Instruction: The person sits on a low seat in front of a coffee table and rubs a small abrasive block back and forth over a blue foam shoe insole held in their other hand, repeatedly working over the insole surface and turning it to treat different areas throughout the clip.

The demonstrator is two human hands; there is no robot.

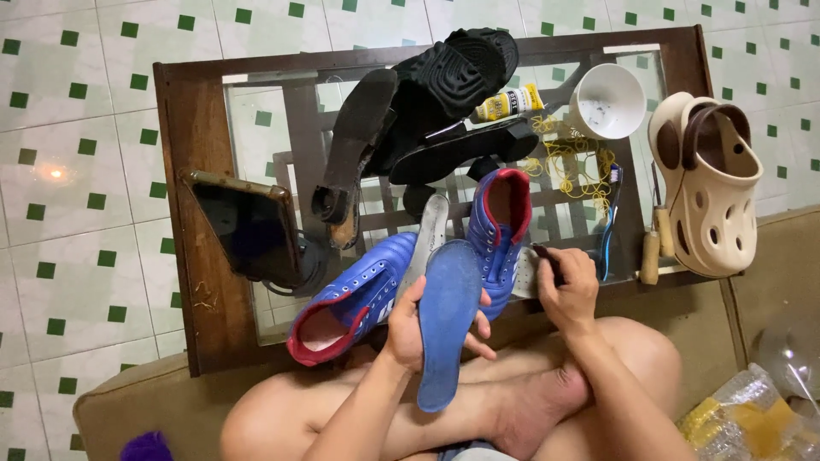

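Note:
My left hand (pixel 408 324) grips a blue insole (pixel 446 320) by its edge, holding it flat side up over my crossed legs. My right hand (pixel 568 286) pinches a small dark tool (pixel 547 259), held just right of the insole near the table edge. Two blue shoes with red lining rest on the glass table (pixel 196 128): one (pixel 354 299) lying at the near left, one (pixel 498 222) beside my right hand. A pale insole (pixel 430 235) lies between them.
Black sandals (pixel 444 94) are piled at the table's far middle. A tablet (pixel 248 226) leans at the left, a white bowl (pixel 608 101), glue bottle (pixel 508 104), yellow rubber bands (pixel 572 162), a toothbrush (pixel 609 222) and beige clogs (pixel 709 183) sit at the right.

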